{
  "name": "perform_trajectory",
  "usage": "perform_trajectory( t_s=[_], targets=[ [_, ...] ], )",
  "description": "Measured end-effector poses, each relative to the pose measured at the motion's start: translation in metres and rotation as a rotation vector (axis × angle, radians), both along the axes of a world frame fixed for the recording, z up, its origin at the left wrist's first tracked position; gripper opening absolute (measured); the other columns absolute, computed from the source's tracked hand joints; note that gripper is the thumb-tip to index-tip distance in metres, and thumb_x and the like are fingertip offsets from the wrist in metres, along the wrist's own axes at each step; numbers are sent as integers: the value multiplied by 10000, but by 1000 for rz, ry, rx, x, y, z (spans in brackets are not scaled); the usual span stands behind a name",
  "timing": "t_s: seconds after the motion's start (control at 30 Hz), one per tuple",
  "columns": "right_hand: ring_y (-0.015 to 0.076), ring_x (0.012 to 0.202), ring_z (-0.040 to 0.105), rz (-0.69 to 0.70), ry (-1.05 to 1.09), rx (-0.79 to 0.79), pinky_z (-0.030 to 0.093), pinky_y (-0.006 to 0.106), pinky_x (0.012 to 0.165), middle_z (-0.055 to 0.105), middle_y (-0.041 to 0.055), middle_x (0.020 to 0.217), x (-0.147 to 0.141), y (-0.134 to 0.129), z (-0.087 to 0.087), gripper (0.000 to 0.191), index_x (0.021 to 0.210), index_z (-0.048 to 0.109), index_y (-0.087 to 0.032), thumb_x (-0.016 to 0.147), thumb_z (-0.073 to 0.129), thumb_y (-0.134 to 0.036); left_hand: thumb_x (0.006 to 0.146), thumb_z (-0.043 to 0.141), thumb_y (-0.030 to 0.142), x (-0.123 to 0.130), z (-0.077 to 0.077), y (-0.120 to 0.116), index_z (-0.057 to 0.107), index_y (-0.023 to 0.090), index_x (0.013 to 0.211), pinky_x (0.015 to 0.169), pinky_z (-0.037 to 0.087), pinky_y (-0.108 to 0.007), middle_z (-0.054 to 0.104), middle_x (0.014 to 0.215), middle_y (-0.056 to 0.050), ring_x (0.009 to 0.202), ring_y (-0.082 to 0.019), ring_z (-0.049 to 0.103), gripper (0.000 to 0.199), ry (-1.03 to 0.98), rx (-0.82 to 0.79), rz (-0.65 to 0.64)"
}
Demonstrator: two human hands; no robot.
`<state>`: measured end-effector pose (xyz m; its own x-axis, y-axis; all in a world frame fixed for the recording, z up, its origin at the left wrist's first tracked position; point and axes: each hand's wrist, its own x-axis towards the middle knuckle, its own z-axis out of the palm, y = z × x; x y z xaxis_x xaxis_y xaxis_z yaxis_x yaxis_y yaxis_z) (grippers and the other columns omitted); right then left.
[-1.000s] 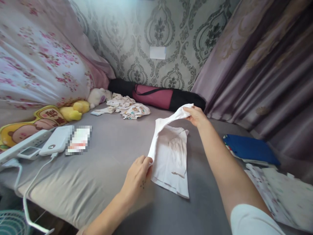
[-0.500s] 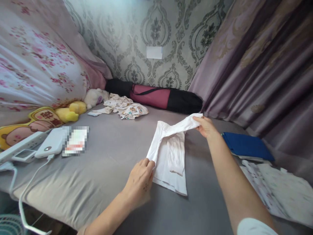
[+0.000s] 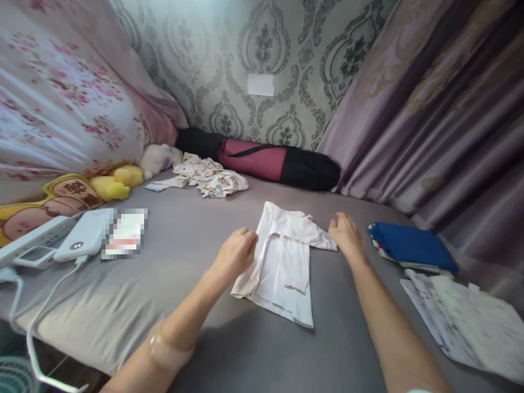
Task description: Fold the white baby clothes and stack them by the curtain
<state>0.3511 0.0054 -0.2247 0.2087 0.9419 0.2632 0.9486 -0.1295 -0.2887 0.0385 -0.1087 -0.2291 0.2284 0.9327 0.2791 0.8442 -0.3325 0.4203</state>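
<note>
Two bare forearms [image 3: 388, 322] reach over the bed [image 3: 196, 311], a pale bracelet [image 3: 170, 346] on the left one. At the near left corner, a white cord [image 3: 35, 333] hangs past the mattress edge above a green basket-like thing [image 3: 16, 376], cut off by the frame.

Further in, a white shirt [image 3: 286, 262] lies on the grey sheet between the hands, hem towards the person, one sleeve [image 3: 317, 236] angled out to the right, the other folded down over the body. The left hand [image 3: 237, 251] is at the shirt's left edge, fingers curled; whether they grip any cloth I cannot tell. The right hand [image 3: 347, 236] is by the sleeve's end, thumb and forefinger a little apart, nothing between them.

Folded clothes [image 3: 470, 322] lie to the right, a blue cloth [image 3: 413, 245] just beyond. To the left are a power bank [image 3: 84, 237], a power strip [image 3: 36, 240] and a yellow cushion [image 3: 53, 204].

Farther back come a yellow plush [image 3: 110, 185], a white plush [image 3: 158, 158] and rumpled clothes [image 3: 204, 177]. One black and maroon bag [image 3: 254, 159] lies along the patterned wall [image 3: 213, 54].
</note>
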Motion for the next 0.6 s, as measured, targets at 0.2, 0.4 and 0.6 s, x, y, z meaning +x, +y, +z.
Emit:
perform_trajectory(
  t_s=[0.2,0.4,0.6],
  targets=[
    [243,1386,331,544,-142,-63,205,398,1147,448,148,1455,-98,0,-23,483,1384,454,-72,966,281,-243,825,384,33,22,-27,127,542,130,1207,979,453,-350,611,1218,-150,1152,-213,566,424,-11,67,-127],
    [245,1458,151,538,-140,-283,101,473,1170,215,125,1572,-135,0,-46,588,1489,273,-46,977,216,-328,941,347,223,41,-68,166,487,85,1317,1109,333,-419,480,1414,-204,1345,-256,420,424,66,27,-162],
    [250,1462,126,540,-118,-280,86,474,1168,175,115,1582,-128,1,-53,610,1501,250,-63,974,210,-366,973,276,377,33,-73,164,366,117,1448,1168,150,-491,278,1549,-154,1450,-272,192,549,127,-125,-171]
  ],
)
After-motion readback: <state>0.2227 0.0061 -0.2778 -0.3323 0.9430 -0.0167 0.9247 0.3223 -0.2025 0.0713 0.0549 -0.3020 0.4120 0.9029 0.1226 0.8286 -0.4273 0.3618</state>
